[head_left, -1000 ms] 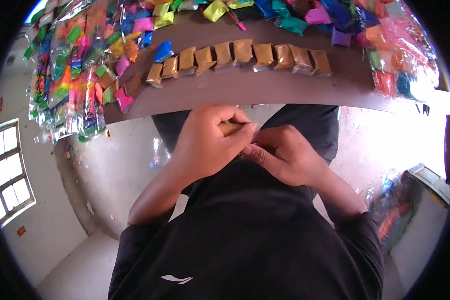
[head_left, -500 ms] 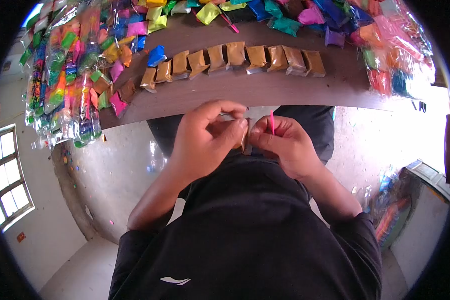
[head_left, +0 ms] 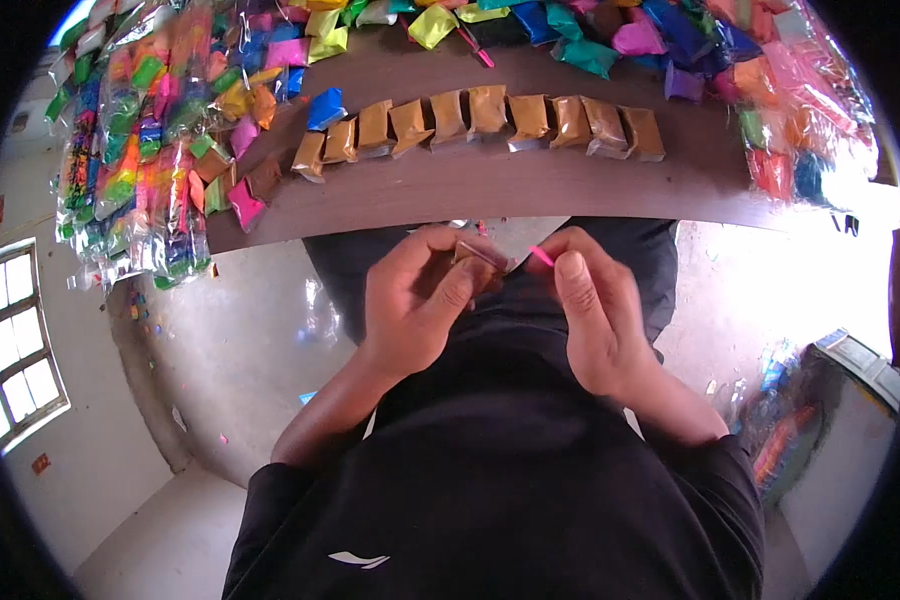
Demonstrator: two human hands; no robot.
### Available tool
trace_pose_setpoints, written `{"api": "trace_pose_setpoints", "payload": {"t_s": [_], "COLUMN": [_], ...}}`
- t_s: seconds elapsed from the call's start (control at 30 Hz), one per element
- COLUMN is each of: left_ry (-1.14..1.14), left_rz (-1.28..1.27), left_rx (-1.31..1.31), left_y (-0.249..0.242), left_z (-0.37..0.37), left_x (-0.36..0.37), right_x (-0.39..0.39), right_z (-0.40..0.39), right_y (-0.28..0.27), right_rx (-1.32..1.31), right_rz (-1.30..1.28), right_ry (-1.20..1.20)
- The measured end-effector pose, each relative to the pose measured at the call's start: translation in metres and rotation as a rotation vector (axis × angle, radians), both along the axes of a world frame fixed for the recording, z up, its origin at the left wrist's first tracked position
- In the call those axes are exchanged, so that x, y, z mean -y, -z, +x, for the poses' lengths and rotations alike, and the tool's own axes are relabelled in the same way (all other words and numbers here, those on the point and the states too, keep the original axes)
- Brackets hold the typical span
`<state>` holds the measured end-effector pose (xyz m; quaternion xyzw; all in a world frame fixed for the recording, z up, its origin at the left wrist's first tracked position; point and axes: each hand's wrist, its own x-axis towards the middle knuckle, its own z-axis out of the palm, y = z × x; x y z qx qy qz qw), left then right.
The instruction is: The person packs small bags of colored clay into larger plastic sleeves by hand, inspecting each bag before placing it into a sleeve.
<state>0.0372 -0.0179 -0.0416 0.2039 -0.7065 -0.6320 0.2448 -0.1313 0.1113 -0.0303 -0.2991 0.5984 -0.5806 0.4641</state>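
Held packet in the left grip, pink stick in the right, a narrow gap between

The row of brown packets (head_left: 487,108) ran across the bench (head_left: 490,190), and both hands worked on the wearer's side of it, below its middle and past the bench edge. The left hand (head_left: 408,298) had its grip closed on a small held packet (head_left: 482,256), brown with a paler edge, partly hidden by the fingers. Its visible long edge slanted, the left end closer to the row and the right end farther from it.

The right hand (head_left: 602,312) lay below the right half of the row, its thumb and forefinger pinched on a pink stick (head_left: 541,256). The stick slanted much as the packet did, its free end angled leftward and toward the row; blur hid its finer shape.

The relation that counted was sideways: the held packet lay to the left of the right grip, near it but apart, at about the same remove from the row. The left hand, already around the packet, was the nearer one.

A blue packet (head_left: 326,108) sat just beside the row's left end. Beyond the row lay loose coloured packets (head_left: 433,27), and filled clear bags (head_left: 135,185) were heaped to its left.
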Motion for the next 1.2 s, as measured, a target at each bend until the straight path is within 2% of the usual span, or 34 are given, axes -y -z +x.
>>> {"api": "trace_pose_setpoints", "payload": {"t_s": [0.03, 0.07, 0.13, 0.3, 0.37, 0.87, 1.0, 1.07, 1.13, 1.2], "left_ry": [-0.021, -0.042, -0.052, -0.040, -0.071, -0.007, -0.032, -0.041, -0.064, -0.087], "left_rz": [0.156, 0.311, 0.322, 0.291, 0.081, -0.013, -0.011, -0.219, -0.173, -0.127], "left_rx": [0.013, 0.023, 0.051, 0.028, 0.007, -0.015, 0.051, -0.050, -0.051, -0.054], "left_y": [-0.005, -0.008, -0.012, -0.013, -0.011, -0.014, -0.016, -0.013, -0.014, -0.017], "left_z": [0.000, 0.000, 0.003, 0.006, 0.006, 0.003, 0.002, -0.004, -0.006, -0.007], "left_x": [-0.001, -0.001, -0.003, -0.004, -0.003, 0.001, -0.002, 0.000, -0.006, -0.011], "right_x": [-0.001, 0.001, 0.006, 0.008, 0.007, 0.004, 0.005, 0.004, 0.004, 0.004], "right_z": [-0.003, -0.004, -0.005, -0.001, -0.001, -0.002, 0.000, -0.002, -0.002, -0.001], "right_y": [-0.002, -0.006, -0.012, -0.020, -0.023, -0.014, -0.008, -0.003, 0.003, 0.001], "right_rx": [-0.418, -0.416, -0.610, -0.640, -0.631, -0.536, -0.647, -0.699, -0.847, -0.872], "right_rz": [-0.100, -0.101, -0.093, -0.091, -0.060, -0.131, -0.235, -0.258, -0.350, -0.375], "right_ry": [-0.015, -0.014, -0.025, -0.014, -0.028, -0.098, -0.069, -0.088, -0.087, -0.085]}}
